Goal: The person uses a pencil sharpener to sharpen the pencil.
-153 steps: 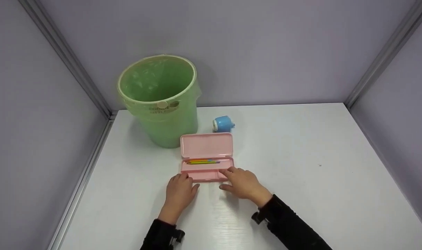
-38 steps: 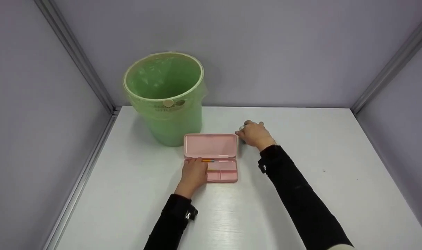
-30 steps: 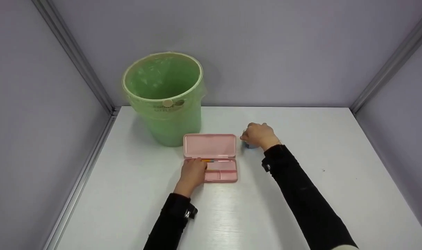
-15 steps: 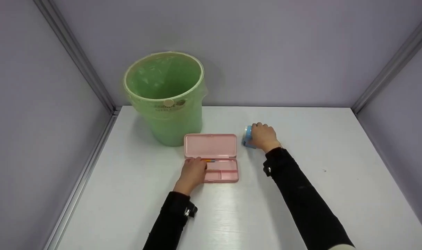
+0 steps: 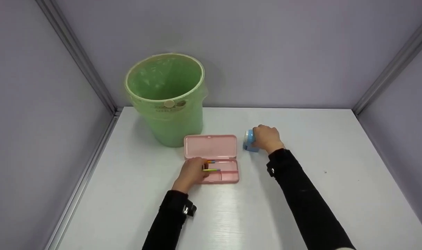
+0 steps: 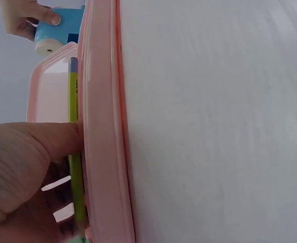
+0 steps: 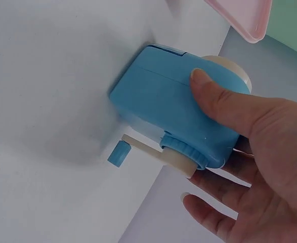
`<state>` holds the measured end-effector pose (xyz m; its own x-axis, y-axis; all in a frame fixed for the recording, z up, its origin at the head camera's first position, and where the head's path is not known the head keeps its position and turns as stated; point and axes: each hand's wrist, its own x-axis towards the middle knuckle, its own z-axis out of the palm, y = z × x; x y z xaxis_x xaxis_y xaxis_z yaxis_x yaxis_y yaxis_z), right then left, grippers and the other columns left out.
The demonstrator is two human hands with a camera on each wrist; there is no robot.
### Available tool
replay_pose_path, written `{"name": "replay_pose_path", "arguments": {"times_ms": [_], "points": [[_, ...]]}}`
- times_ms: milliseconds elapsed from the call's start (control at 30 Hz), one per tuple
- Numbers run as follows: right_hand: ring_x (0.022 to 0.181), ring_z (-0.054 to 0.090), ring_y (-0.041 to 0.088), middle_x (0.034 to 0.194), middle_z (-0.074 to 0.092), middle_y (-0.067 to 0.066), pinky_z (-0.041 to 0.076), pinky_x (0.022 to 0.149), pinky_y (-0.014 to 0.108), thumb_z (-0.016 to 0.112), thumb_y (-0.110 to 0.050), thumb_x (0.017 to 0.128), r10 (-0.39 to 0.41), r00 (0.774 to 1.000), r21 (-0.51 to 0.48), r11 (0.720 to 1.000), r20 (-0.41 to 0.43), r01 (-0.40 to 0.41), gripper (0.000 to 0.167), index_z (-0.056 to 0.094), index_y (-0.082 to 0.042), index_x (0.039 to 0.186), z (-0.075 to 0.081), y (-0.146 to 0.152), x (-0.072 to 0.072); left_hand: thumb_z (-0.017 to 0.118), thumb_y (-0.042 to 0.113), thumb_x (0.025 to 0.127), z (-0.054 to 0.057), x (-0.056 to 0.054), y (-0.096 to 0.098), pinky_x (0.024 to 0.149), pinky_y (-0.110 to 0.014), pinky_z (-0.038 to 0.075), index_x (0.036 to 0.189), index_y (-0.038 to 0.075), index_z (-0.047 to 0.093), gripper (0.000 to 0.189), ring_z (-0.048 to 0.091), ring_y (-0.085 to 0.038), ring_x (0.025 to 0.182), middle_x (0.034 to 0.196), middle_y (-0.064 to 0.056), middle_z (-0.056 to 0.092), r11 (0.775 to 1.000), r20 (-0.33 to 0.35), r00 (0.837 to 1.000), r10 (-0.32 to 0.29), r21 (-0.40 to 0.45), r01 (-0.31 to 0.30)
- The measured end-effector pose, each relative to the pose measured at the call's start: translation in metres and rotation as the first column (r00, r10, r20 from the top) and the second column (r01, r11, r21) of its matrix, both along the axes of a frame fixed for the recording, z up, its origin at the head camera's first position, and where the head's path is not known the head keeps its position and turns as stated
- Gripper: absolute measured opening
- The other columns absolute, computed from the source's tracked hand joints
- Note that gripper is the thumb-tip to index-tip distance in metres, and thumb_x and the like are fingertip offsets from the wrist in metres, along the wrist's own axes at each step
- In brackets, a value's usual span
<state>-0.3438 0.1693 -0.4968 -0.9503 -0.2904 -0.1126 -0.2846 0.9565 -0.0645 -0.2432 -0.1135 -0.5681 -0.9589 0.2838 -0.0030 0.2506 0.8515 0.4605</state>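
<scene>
My left hand (image 5: 192, 172) pinches a yellow-green pencil (image 6: 73, 96) between thumb and fingers, over the front part of the open pink pencil case (image 5: 211, 146). The pencil points sideways, its bluish end toward the right. An orange pencil (image 5: 211, 161) lies in the case's rear compartment, partly hidden by that hand. To the right of the case, my right hand (image 5: 267, 138) grips a blue hand-crank pencil sharpener (image 7: 173, 101) with the thumb on one side and fingers behind. The sharpener's white crank arm and blue knob (image 7: 119, 154) show in the right wrist view.
A green bin (image 5: 183, 119) with a plastic liner stands behind the case at the back left. White table (image 5: 315, 208) surrounds both hands. Pale partition walls (image 5: 273, 52) close off the back and sides.
Earlier both hands were at the case's front edge and the sharpener lay behind it. The right hand has since taken the sharpener, turning it and bringing it forward; the left has picked up the yellow-green pencil.
</scene>
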Motion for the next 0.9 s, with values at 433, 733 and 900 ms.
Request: {"name": "replay_pose_path", "arguments": {"times_ms": [433, 733, 900], "points": [[0.11, 0.069, 0.038, 0.119, 0.072, 0.021, 0.055, 0.096, 0.052, 0.091, -0.018, 0.078, 0.012, 0.999, -0.049, 0.999, 0.039, -0.01, 0.056, 0.07, 0.003, 0.125, 0.0, 0.003, 0.012, 0.079, 0.017, 0.091, 0.003, 0.005, 0.003, 0.071, -0.041, 0.054, 0.098, 0.008, 0.08, 0.012, 0.066, -0.021, 0.078, 0.084, -0.003, 0.066, 0.997, -0.156, 0.987, 0.026, 0.073, -0.015], [0.107, 0.069, 0.038, 0.116, 0.072, 0.021, 0.055, 0.096, 0.051, 0.092, -0.014, 0.076, 0.079, 0.996, -0.093, 0.993, 0.038, -0.075, 0.055, 0.07, 0.004, 0.124, 0.002, 0.004, 0.032, 0.071, 0.021, 0.099, 0.009, 0.011, 0.003, 0.073, -0.038, 0.045, 0.106, 0.008, 0.08, 0.018, 0.054, -0.018, 0.078, 0.087, -0.002, 0.056, 0.988, -0.192, 0.977, 0.09, 0.137, -0.064], [0.108, 0.069, 0.038, 0.117, 0.072, 0.02, 0.055, 0.097, 0.051, 0.093, -0.013, 0.075, 0.095, 0.995, -0.102, 0.99, 0.023, -0.093, 0.057, 0.07, 0.002, 0.125, 0.002, 0.002, 0.046, 0.073, 0.022, 0.097, 0.012, 0.017, 0.004, 0.073, -0.038, 0.042, 0.104, 0.008, 0.081, 0.017, 0.053, -0.019, 0.077, 0.084, -0.003, 0.058, 0.98, -0.276, 0.955, 0.107, 0.19, -0.055]]}}
